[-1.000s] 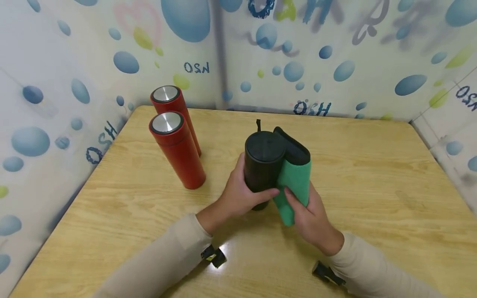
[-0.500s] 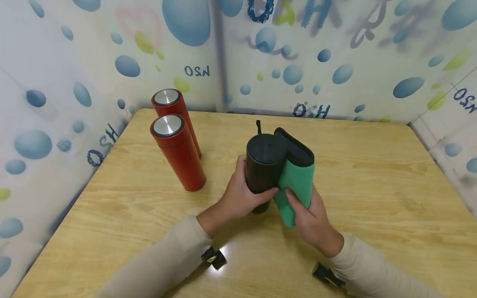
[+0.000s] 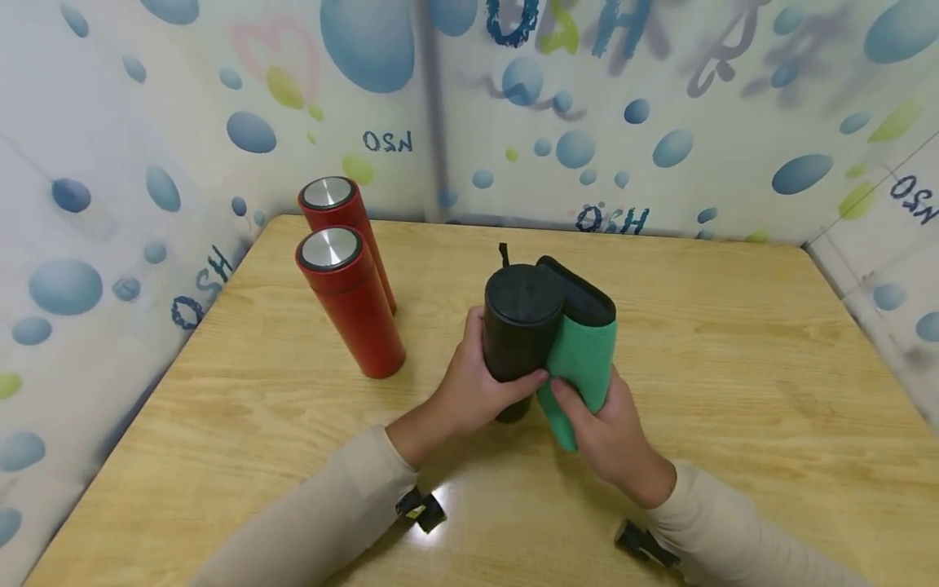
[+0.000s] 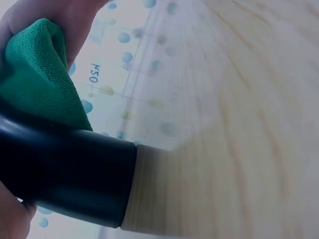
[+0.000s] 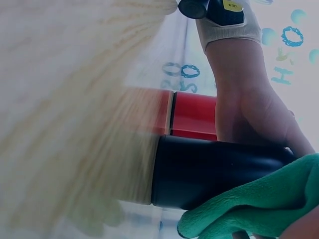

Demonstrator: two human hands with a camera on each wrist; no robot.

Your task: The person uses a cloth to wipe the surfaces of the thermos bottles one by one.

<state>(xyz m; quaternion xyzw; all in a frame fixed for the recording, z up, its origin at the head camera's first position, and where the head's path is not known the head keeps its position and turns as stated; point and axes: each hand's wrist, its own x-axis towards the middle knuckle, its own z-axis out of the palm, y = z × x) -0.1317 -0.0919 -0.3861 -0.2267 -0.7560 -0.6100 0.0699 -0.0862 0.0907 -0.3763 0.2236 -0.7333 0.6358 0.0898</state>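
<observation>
A black cylindrical bottle stands upright on the table, its lid facing up. My left hand holds it from the left side, with the thumb across its front. A soft green cloth with a wide black band on top lies against the bottle's right side. My right hand grips this cloth, thumb in front. In the left wrist view the green cloth touches the side of the black bottle. The fingers behind the bottle and cloth are partly hidden.
Two red bottles with silver lids, a nearer one and a farther one, stand upright to the left on the wooden table. A patterned wall rises along the table's back edge. A small black strap sticks up behind the black bottle.
The right hand and the cloth have shifted slightly left and down along the black bottle's side. The left hand keeps its hold, and the red bottles stay in place.
</observation>
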